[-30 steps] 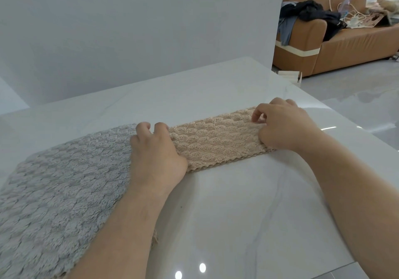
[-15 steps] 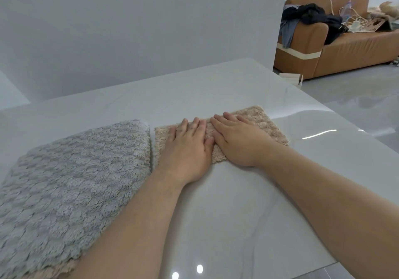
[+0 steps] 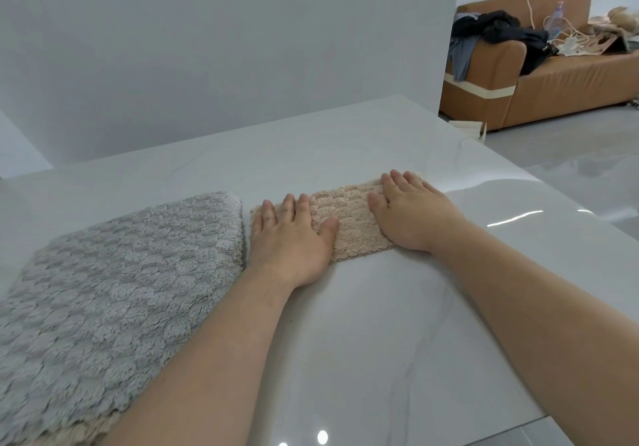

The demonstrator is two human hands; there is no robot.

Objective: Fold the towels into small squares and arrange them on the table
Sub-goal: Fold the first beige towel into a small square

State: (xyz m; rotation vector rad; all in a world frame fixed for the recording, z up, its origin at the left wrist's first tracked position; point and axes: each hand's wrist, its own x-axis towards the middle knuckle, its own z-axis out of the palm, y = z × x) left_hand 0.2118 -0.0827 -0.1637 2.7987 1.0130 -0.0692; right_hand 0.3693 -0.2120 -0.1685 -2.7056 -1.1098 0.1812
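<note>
A small beige towel [image 3: 349,217], folded into a narrow strip, lies on the white marble table [image 3: 363,342]. My left hand [image 3: 290,238] lies flat on its left end with fingers straight. On the strip's right end, my right hand [image 3: 408,210] presses down, fingers also straight. Both palms cover the ends, so only the middle of the strip shows. A larger grey towel [image 3: 114,290] lies spread at the left, just beside the beige one, with a beige edge peeking out beneath its near corner.
The table's right edge runs diagonally toward the near right, with glossy floor [image 3: 570,169] beyond. A tan sofa [image 3: 553,82] piled with dark clothes and cables stands at the far right. A white wall [image 3: 207,48] rises behind the table.
One second ago both hands gripped the beige towel's ends. They then lay flat side by side at its middle. Now they have slid apart to the two ends.
</note>
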